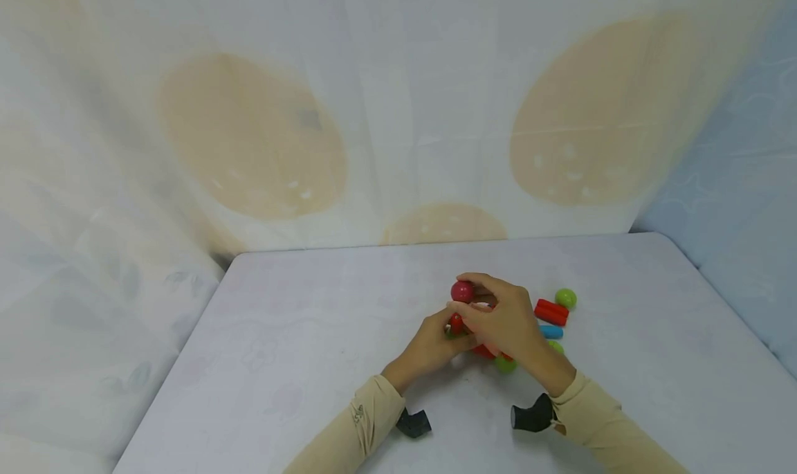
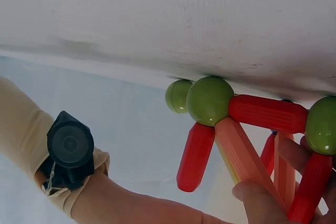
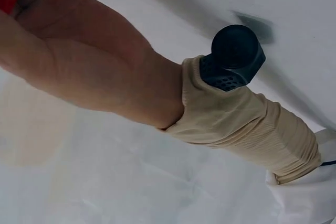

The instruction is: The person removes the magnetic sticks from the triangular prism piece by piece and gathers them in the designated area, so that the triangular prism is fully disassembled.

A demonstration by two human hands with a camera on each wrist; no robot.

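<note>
Near the middle of the pale bench (image 1: 311,308), both hands met over a small frame of rods and balls (image 1: 482,346). The right hand (image 1: 507,322) arched over it from the near right, its fingers pinching a dark red ball (image 1: 462,291) at the top of the frame. The left hand (image 1: 432,346) came in low from the near left, wrist close to the bench, its fingers curled round the red rods at the frame's left side; the left wrist view showed a fingertip (image 2: 260,198) pressed against an orange rod (image 2: 244,153) below a green ball (image 2: 210,100). Just right of the frame lay a loose red rod (image 1: 551,312), a blue rod (image 1: 551,332) and a green ball (image 1: 565,298), each apart from the hands. As I judged it, the joints looked weak: a sideways push from the right hand on the top ball could part a joint and drop the rods, and a freed ball might roll away across the bench. Both forearms in tan sleeves angled inward toward the frame.
</note>
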